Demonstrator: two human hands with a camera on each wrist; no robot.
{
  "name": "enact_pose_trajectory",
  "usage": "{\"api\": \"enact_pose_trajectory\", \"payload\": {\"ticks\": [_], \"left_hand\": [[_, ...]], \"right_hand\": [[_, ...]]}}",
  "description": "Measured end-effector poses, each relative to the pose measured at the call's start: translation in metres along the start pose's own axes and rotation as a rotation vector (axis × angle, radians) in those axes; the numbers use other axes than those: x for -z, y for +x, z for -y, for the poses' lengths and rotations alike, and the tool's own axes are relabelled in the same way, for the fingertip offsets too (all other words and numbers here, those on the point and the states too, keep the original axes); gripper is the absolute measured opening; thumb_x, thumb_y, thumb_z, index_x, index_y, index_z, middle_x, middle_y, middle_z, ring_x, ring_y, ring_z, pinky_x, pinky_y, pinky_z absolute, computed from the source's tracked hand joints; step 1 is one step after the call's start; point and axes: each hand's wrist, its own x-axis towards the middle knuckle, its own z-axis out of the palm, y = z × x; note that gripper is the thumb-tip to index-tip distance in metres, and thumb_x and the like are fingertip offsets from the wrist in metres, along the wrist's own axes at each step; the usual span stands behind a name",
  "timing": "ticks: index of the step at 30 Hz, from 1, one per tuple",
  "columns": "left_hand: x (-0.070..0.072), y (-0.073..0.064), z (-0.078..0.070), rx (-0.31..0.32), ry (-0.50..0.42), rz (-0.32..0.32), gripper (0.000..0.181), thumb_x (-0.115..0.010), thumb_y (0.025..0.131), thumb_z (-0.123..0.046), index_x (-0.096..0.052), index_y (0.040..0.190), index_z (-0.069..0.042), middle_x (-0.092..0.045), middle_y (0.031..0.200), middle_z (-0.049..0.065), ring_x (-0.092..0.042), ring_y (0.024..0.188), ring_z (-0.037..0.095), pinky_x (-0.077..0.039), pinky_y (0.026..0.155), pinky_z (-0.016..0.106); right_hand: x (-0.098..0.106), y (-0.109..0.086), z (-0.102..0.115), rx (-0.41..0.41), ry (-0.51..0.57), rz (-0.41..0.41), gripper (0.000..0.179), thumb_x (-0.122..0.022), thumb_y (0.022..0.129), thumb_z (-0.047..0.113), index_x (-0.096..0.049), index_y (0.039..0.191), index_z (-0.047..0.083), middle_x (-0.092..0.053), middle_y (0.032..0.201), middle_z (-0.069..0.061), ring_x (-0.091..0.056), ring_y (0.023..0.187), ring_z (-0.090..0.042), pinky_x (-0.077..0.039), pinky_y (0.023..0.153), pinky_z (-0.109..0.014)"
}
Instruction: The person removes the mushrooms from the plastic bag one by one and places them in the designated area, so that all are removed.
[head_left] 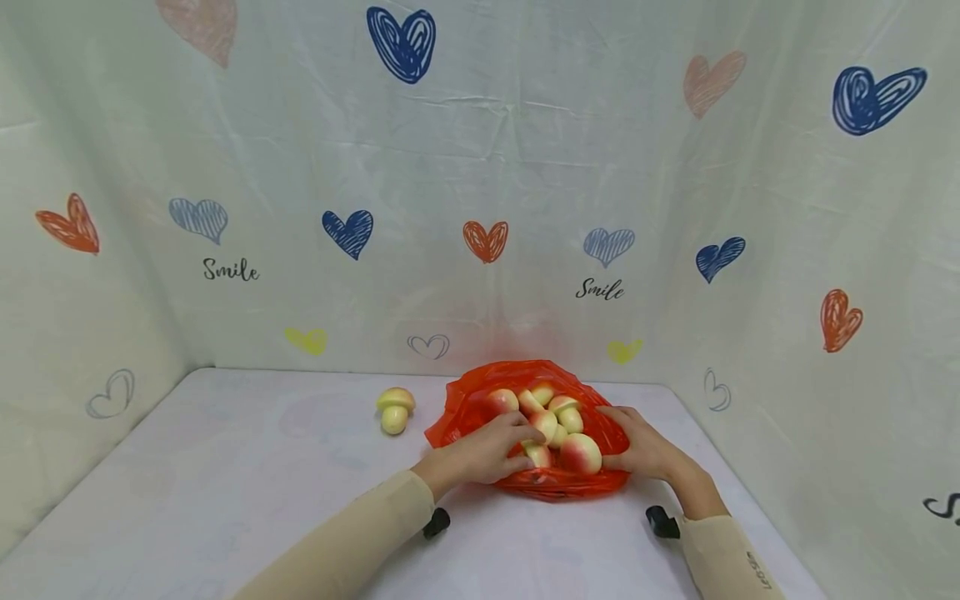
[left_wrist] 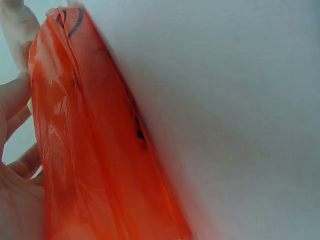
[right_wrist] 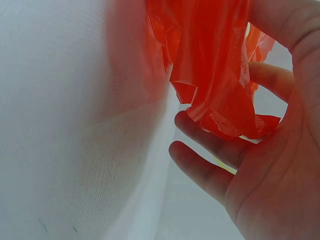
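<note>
A crumpled red plastic bag (head_left: 551, 487) lies with its mouth spread wide, holding several toy mushrooms (head_left: 568, 414) with pale stems and pink-yellow caps. My left hand (head_left: 487, 450) reaches over the bag's left rim. Its thumb and fingers pinch a mushroom (head_left: 537, 455) near the front. At the right rim, my right hand (head_left: 647, 446) holds the bag's edge, thumb toward the inside. From the right wrist view, the middle and ring fingers (right_wrist: 205, 172) stretch out beside the red plastic (right_wrist: 215, 65). The bag (left_wrist: 95, 140) hides part of the left hand in the left wrist view.
One more toy mushroom (head_left: 394, 410) stands on the white tabletop (head_left: 300, 483), left of the bag. Behind the table hangs a pale curtain (head_left: 480, 167) printed with hearts. Black wrist-camera parts (head_left: 663, 522) sit below each wrist.
</note>
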Motion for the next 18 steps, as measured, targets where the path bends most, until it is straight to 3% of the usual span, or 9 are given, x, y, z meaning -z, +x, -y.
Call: {"api": "enact_pose_trajectory", "payload": {"ticks": [5, 18], "left_hand": [[-0.0033, 0.0026, 0.0006, -0.029, -0.013, -0.008, 0.038, -0.065, 0.091, -0.027, -0.06, 0.127, -0.02, -0.049, 0.115, -0.005, -0.046, 0.107, 0.009, -0.041, 0.095, 0.023], [-0.007, 0.0081, -0.0045, -0.001, -0.025, 0.023, 0.041, -0.063, 0.092, -0.03, -0.058, 0.133, -0.026, -0.049, 0.118, -0.006, -0.045, 0.109, 0.008, -0.043, 0.096, 0.025]], "right_hand": [[0.0001, 0.0004, 0.0003, -0.013, 0.0, 0.0, 0.086, -0.079, 0.073, 0.036, -0.037, 0.145, 0.016, -0.031, 0.143, -0.018, -0.039, 0.123, -0.039, -0.046, 0.09, -0.057], [0.0004, 0.0, 0.0025, -0.017, -0.006, 0.003, 0.086, -0.079, 0.071, 0.04, -0.039, 0.143, 0.014, -0.031, 0.143, -0.018, -0.039, 0.123, -0.039, -0.048, 0.088, -0.056]]}}
